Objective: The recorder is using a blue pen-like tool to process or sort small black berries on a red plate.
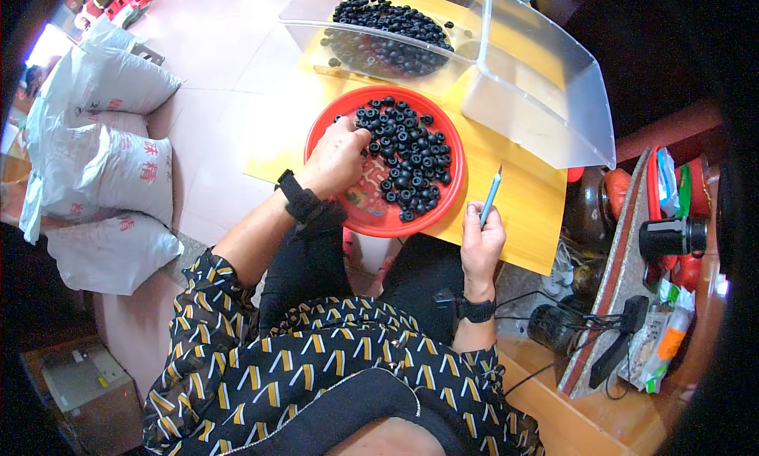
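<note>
A round red tray with a patterned bottom sits over my knees at the edge of the yellow board. Many small black round pieces with holes lie in it, mostly on its middle and right. My left hand is over the tray's left side, fingers pinched together beside the pieces; a black piece shows past its knuckles, but what the fingertips hold is hidden. Right of the tray, my right hand grips a light blue pencil-like stick, its pointed end upward.
A clear plastic bin with more black pieces stands beyond the tray, on the yellow board. Another clear bin stands to its right. White sacks are piled at left. At right, a shelf holds a black cylinder and cables.
</note>
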Available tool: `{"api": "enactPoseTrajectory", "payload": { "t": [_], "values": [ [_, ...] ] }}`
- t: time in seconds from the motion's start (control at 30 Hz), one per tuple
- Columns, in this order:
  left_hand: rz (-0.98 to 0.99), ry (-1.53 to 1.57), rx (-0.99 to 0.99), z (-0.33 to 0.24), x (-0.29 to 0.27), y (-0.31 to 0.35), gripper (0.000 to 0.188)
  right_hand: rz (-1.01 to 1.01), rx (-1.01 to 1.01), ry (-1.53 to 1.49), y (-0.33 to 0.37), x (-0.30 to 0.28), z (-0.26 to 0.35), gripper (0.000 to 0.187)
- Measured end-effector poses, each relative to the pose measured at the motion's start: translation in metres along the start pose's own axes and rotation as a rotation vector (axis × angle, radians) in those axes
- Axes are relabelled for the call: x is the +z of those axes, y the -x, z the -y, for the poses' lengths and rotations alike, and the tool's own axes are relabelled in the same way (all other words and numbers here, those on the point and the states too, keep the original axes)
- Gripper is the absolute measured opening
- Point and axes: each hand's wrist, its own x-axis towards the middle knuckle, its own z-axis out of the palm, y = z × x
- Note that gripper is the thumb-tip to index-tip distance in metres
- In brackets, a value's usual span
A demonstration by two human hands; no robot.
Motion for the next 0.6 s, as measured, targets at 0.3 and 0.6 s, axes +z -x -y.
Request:
{"api": "enactPoseTrajectory", "payload": {
  "t": [0.3, 0.6],
  "values": [
    [0.098, 0.906, -0.186, -0.034, -0.015, 0.039, 0.015, 0.014, -0.057, -0.025, 0.001, 0.000, -0.004, 0.019],
    [0.221, 2.069, -0.329, -0.035, -0.001, 0.086, 0.019, 0.132, -0.044, 0.039, 0.002, 0.003, 0.004, 0.034]
  ]
}}
